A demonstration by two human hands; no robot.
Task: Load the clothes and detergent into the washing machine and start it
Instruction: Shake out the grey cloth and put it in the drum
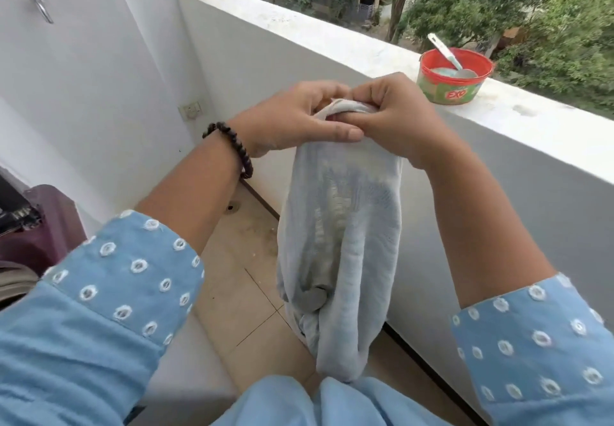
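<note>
Balcony setting, seen from the head camera: white walls, a white parapet ledge [365, 50] and a beige tiled floor [246, 296], with trees beyond the ledge. At centre, a pale grey-blue cloth bag [339, 236] hangs from both hands, held by its gathered top edge above the floor. Darker folded fabric shows faintly through its thin weave; what that fabric is cannot be told. The bag's lower end reaches down to the light blue garment at the bottom of the view.

Left hand [292, 120]: grip closed on the bag's mouth, fingers curled over the bunched rim, thumb laid across the front. Right hand [395, 116]: grip likewise closed on the same rim, fingertips pinching the fabric and touching those of the left hand. A dark beaded bracelet [232, 146] circles the left wrist. Both forearms emerge from light blue sleeves [133, 279] embroidered with white eyelets.

Beyond the right hand, on the ledge, stands a red-rimmed tub [452, 77] labelled "EXO", with a spoon [447, 53] leaning in it. Left of the left hand, a wall socket [191, 110] is set in the white wall. Farther left and lower, a maroon appliance [43, 226] shows at the frame edge.
</note>
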